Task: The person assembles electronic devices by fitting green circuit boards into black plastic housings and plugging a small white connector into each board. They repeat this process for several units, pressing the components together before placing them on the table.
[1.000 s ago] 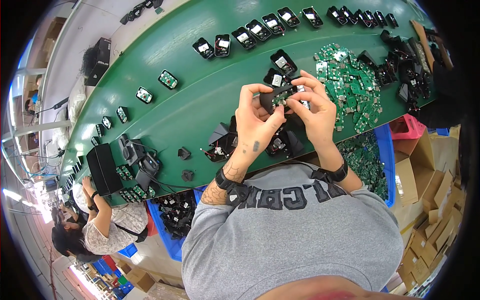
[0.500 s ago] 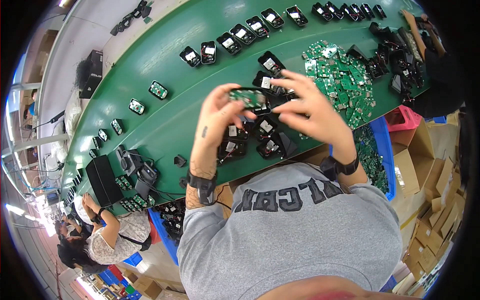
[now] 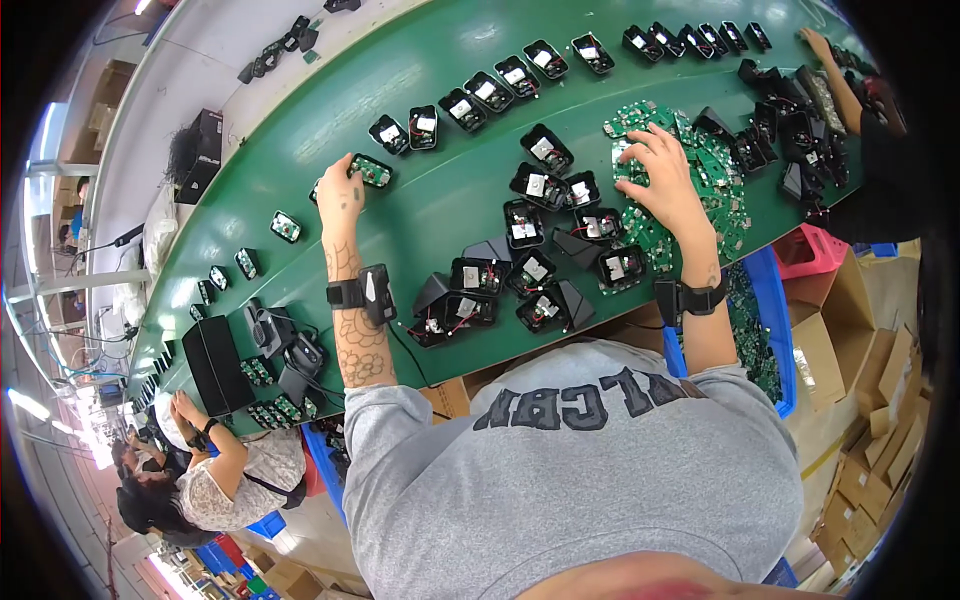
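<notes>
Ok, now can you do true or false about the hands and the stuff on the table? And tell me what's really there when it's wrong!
1. The right hand is over the pile of loose green circuit boards. True.
2. The left hand is holding a screwdriver. False: it is right by a black housing with a green circuit board in it.
3. The tabletop is green. True.
4. The bin beside the right forearm is yellow. False: it is blue.
5. The person's sleeves are grey. True.
</notes>
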Tool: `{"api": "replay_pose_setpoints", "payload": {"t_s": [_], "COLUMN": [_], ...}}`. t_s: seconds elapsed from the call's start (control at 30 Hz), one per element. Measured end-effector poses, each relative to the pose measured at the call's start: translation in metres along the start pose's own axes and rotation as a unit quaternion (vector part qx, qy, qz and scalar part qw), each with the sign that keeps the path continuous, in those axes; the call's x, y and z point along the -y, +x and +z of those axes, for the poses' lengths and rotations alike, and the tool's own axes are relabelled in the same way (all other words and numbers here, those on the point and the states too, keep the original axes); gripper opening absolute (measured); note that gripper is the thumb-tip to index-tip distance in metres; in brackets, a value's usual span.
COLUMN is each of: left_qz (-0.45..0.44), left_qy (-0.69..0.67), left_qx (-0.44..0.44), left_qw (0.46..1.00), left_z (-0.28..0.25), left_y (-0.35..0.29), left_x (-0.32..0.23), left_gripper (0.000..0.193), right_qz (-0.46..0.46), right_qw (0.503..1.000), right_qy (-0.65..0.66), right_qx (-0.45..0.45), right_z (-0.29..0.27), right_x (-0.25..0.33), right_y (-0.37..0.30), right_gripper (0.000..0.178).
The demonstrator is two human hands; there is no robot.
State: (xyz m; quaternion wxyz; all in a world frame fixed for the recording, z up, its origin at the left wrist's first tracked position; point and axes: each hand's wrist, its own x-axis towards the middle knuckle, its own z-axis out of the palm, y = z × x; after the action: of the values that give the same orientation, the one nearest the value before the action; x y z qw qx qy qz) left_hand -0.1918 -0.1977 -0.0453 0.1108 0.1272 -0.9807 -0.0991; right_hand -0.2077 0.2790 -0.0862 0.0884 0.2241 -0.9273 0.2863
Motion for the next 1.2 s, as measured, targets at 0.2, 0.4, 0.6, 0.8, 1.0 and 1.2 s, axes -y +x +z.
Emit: {"api": "replay_pose_setpoints", "payload": {"t_s": [0.2, 0.4, 0.6, 0.8, 1.0, 1.2], "left_qz": [-0.037, -0.022, -0.054, 0.006, -0.014, -0.084], "left_qy": [0.081, -0.078, -0.110, -0.164, -0.313, -0.742], "left_qx": [-0.080, -0.035, -0.007, 0.080, -0.006, 0.045], "left_qw": [0.993, 0.996, 0.992, 0.983, 0.950, 0.664], "left_z": [0.013, 0.029, 0.030, 0.017, -0.005, -0.034], "left_y": [0.017, 0.041, 0.045, 0.050, 0.040, -0.038], "left_x": [-0.013, -0.015, -0.036, -0.044, -0.028, -0.081], "left_gripper": [0.035, 0.038, 0.037, 0.037, 0.032, 0.036], "right_qz": [-0.006, -0.009, 0.005, 0.001, 0.007, -0.013], "right_qw": [0.999, 0.995, 0.984, 0.976, 0.969, 0.939], "right_qy": [0.013, 0.088, 0.155, 0.190, 0.227, 0.326], "right_qx": [0.044, -0.053, -0.090, -0.107, -0.098, -0.106], "right_z": [-0.010, -0.020, -0.032, -0.035, -0.036, -0.037], "right_x": [0.003, 0.012, 0.022, 0.036, 0.039, 0.052], "right_y": [0.006, 0.008, 0.002, 0.004, -0.003, -0.016], "right_gripper": [0.034, 0.036, 0.031, 0.030, 0.031, 0.037]}}
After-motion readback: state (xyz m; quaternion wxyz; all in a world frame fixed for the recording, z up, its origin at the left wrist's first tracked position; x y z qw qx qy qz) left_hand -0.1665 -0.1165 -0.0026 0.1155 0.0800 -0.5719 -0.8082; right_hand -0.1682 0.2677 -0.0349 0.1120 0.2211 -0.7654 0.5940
